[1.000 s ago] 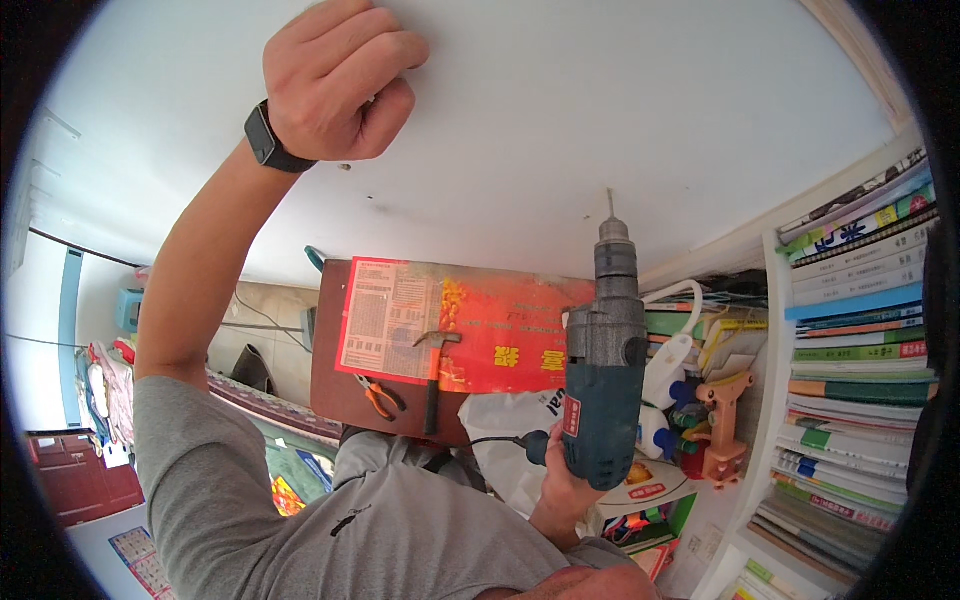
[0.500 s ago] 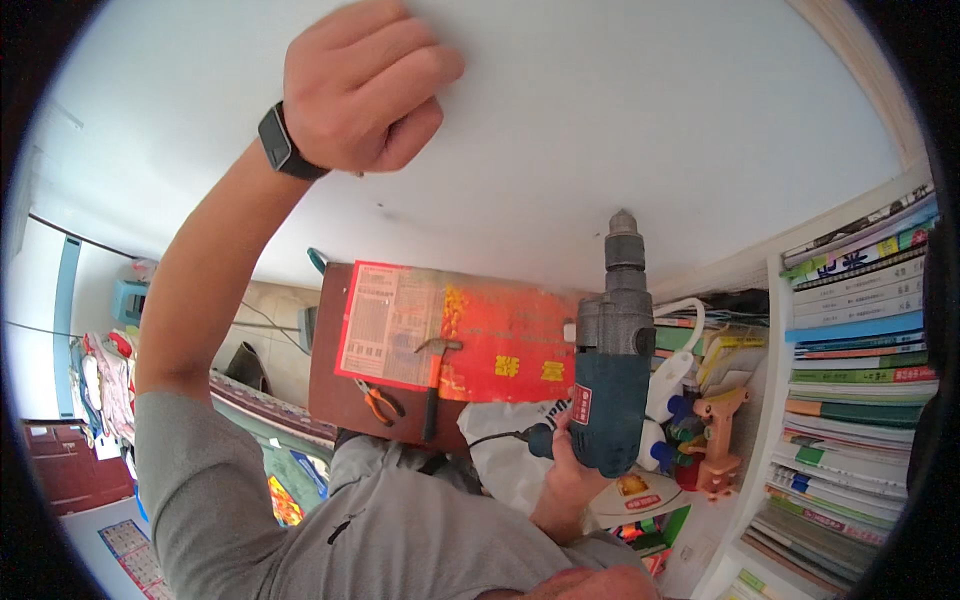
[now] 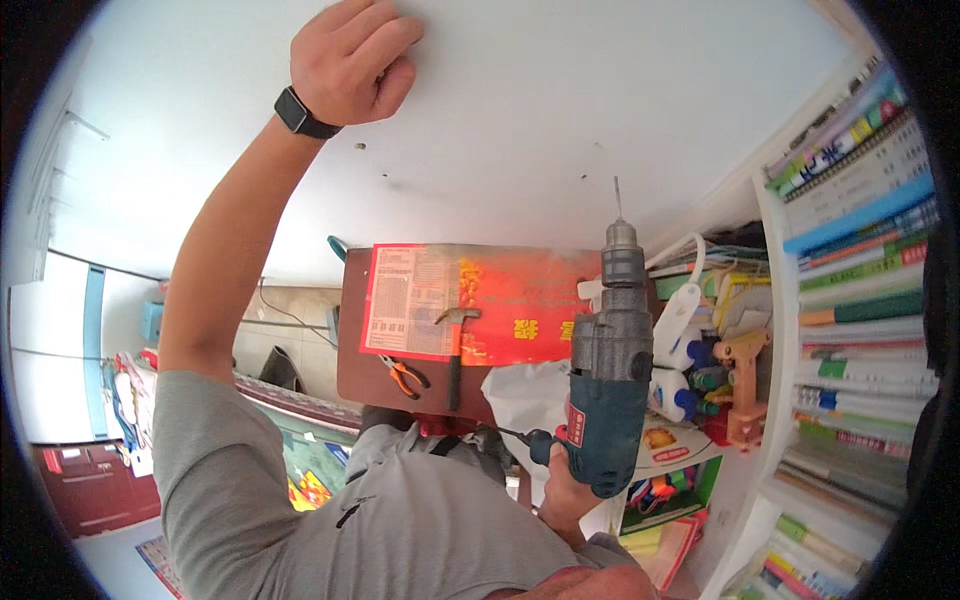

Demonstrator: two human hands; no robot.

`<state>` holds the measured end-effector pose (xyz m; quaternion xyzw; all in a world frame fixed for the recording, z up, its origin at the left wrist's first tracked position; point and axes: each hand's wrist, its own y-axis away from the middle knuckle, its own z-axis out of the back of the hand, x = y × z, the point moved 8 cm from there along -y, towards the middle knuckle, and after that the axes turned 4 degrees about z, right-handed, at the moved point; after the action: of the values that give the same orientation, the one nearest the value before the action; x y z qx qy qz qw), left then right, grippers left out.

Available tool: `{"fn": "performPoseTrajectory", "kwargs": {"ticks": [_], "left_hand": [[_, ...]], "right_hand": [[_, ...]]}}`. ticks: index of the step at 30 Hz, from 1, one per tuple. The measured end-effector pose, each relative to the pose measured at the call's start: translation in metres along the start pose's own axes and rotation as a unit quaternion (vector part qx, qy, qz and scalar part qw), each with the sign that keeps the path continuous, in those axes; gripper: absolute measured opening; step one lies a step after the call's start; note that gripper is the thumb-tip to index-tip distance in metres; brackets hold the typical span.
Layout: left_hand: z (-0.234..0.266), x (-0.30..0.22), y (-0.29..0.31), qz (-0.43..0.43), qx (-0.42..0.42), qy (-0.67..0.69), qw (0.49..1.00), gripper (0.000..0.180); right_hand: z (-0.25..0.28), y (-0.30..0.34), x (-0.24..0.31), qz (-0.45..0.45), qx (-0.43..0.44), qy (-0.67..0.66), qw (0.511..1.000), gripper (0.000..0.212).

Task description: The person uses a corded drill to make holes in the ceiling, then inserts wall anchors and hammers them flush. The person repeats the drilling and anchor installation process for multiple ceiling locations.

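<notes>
Around the table (image 3: 362, 370), the left hand (image 3: 350, 65) is at eleven o'clock before the wall (image 3: 500, 100), the right hand (image 3: 567, 488) at five with the drill (image 3: 612, 400) in it, and the bookshelf (image 3: 782, 300) at three, while on the table a hammer (image 3: 455, 375) lies partly over a sheet (image 3: 415, 295), with pliers (image 3: 407, 379) at the hammer's eight o'clock.

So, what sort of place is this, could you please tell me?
Probably a room in a home, perhaps a study or bedroom. A white bookshelf packed with books stands on the right, what look like clothes are at far left, and a brown table sits by the wall.
</notes>
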<state>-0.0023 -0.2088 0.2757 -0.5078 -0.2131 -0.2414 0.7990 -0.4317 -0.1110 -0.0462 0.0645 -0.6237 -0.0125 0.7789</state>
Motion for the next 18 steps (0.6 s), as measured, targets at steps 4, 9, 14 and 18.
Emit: {"fn": "performPoseTrajectory", "kwargs": {"ticks": [4, 9, 14, 18], "left_hand": [[0.005, -0.005, -0.013, 0.007, -0.024, 0.019, 1.000, 0.024], [0.004, 0.001, 0.001, 0.021, -0.021, 0.031, 0.999, 0.022], [0.002, 0.003, -0.006, 0.043, -0.030, 0.077, 0.996, 0.021], [0.017, 0.012, -0.004, 0.049, -0.055, 0.103, 0.992, 0.016]], "right_hand": [[-0.010, 0.027, 0.029, -0.062, -0.035, -0.188, 0.980, 0.069], [-0.023, 0.061, 0.039, -0.091, -0.048, -0.199, 0.975, 0.069], [-0.037, 0.112, 0.033, -0.064, -0.107, -0.179, 0.976, 0.074], [-0.067, 0.165, 0.044, 0.009, -0.163, -0.151, 0.975, 0.058]]}}
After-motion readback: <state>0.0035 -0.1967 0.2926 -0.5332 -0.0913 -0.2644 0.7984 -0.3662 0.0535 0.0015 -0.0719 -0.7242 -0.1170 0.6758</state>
